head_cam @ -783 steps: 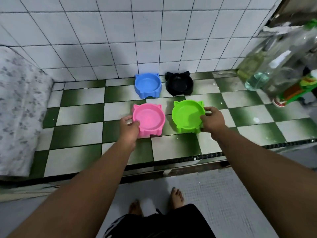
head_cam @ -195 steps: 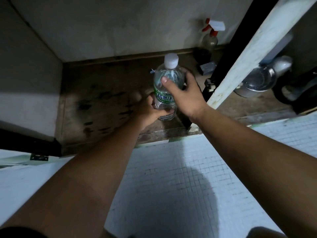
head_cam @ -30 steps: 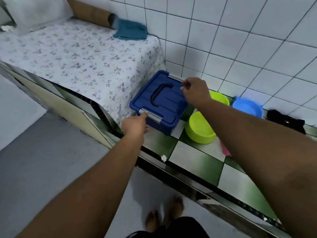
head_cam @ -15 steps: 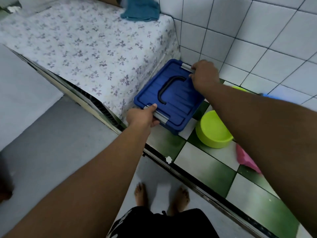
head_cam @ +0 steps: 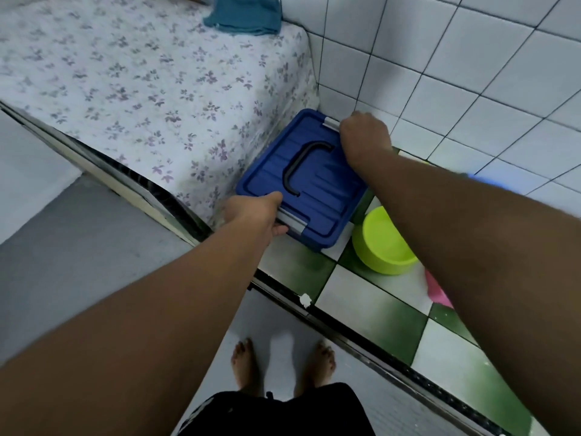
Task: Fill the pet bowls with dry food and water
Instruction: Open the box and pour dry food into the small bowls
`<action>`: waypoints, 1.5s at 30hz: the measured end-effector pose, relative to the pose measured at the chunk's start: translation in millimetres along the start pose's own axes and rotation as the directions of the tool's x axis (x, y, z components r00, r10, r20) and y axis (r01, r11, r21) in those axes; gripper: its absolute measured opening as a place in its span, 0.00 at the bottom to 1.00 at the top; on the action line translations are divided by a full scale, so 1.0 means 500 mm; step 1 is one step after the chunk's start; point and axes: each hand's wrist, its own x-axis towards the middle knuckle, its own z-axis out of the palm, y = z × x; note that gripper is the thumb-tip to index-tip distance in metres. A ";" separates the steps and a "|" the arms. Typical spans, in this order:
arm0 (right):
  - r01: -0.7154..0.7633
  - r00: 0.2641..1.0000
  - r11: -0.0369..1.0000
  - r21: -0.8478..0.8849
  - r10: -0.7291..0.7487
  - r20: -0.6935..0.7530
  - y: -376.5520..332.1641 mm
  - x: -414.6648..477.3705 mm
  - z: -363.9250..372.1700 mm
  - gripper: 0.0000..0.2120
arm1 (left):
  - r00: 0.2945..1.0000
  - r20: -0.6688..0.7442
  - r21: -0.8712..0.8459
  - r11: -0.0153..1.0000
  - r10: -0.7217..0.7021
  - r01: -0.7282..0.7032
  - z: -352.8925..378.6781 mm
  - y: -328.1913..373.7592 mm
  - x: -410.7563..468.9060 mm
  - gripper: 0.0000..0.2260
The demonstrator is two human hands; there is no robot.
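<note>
So: left hand [head_cam: 251,212] is curled round the near latch [head_cam: 290,222], thumb underneath and fingers on top. Right hand [head_cam: 364,138] is curled over the far latch [head_cam: 331,123] at the wall side; its fingertips are hidden.

Both latches are grey and sit on opposite edges of the blue box lid [head_cam: 314,190], black handle [head_cam: 298,166] between them. My guess is the box holds the dry food.

Step in hand looks like unlatching.
- Flip both latches outward together so the lid doesn't cock.
- Lift straight up; the box is tight against the floral cover [head_cam: 141,89] and near the tiled wall [head_cam: 440,73].
- Keep the box flat on the counter [head_cam: 377,309]; its near corner is close to the counter edge.

Green bowl [head_cam: 383,247] sits just beside the box and looks empty. Pink bowl [head_cam: 437,292] is mostly hidden behind the right forearm. Put the lid down away from both.
</note>
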 end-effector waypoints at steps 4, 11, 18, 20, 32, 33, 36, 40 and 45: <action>0.031 0.999 0.997 -0.068 -0.030 0.021 -0.018 0.000 0.002 0.11 | 1.000 0.011 0.007 1.000 -0.020 0.020 0.000 0.006 0.001 0.15; 0.009 0.999 0.996 -0.092 -0.005 0.038 -0.019 0.007 0.005 0.14 | 0.999 0.037 0.001 1.000 -0.007 0.007 -0.009 0.002 0.011 0.13; -0.006 0.999 0.999 -0.052 0.008 0.037 -0.011 0.013 -0.001 0.16 | 0.991 0.129 -0.127 0.991 -0.021 0.037 -0.033 -0.017 0.018 0.07; -0.007 1.000 0.998 -0.061 0.009 0.022 -0.008 0.015 0.005 0.16 | 0.988 0.149 -0.133 0.990 -0.032 0.052 -0.038 -0.018 0.017 0.06; -0.143 0.990 0.977 0.156 0.140 0.029 0.014 0.037 0.026 0.16 | 0.980 0.196 -0.180 0.982 -0.014 0.050 -0.049 -0.032 0.033 0.09; -0.152 0.988 0.971 0.185 0.149 0.032 0.015 0.037 0.028 0.16 | 0.978 0.209 -0.190 0.980 -0.015 0.056 -0.052 -0.035 0.039 0.11; -0.176 0.984 0.945 0.277 0.175 0.028 0.021 0.034 0.042 0.14 | 0.972 0.236 -0.197 0.978 -0.017 0.065 -0.065 -0.040 0.056 0.17; -0.234 0.968 0.872 0.431 0.250 0.019 0.034 0.026 0.056 0.12 | 0.981 0.185 -0.205 0.979 0.053 -0.014 -0.082 -0.023 0.078 0.27; -0.305 0.936 0.775 0.554 0.350 0.026 0.054 -0.004 0.058 0.19 | 0.941 0.084 0.070 0.940 0.329 -0.335 -0.097 -0.001 0.091 0.27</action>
